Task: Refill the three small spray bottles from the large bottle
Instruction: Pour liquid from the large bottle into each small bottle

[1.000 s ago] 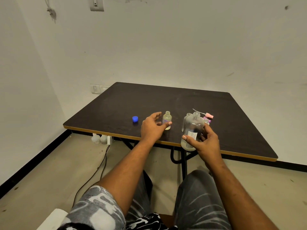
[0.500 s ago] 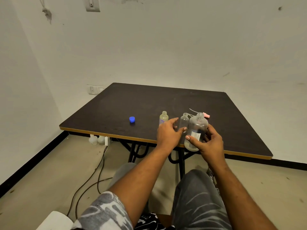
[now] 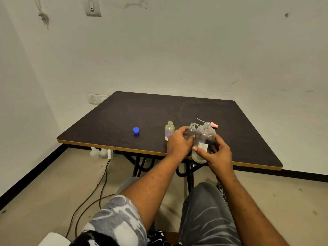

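Note:
The large clear bottle (image 3: 204,139), uncapped and with a white label, is held upright near the table's front edge by my right hand (image 3: 215,154), whose fingers curl round it. Just left of it, my left hand (image 3: 179,143) grips a small clear bottle (image 3: 190,131) with its neck open. Another small bottle (image 3: 169,130), holding yellowish liquid and open at the top, stands free on the table further left. A pink spray head (image 3: 213,125) with a white tube lies behind the large bottle. A third small bottle is not visible.
A blue cap (image 3: 136,130) lies on the dark table (image 3: 142,112) to the left. Walls close in behind and on the left. Cables and plugs hang under the table's front left edge.
My left hand left the yellowish small bottle and moved right to take hold of the clear small bottle beside the large one. My right hand keeps holding the large bottle.

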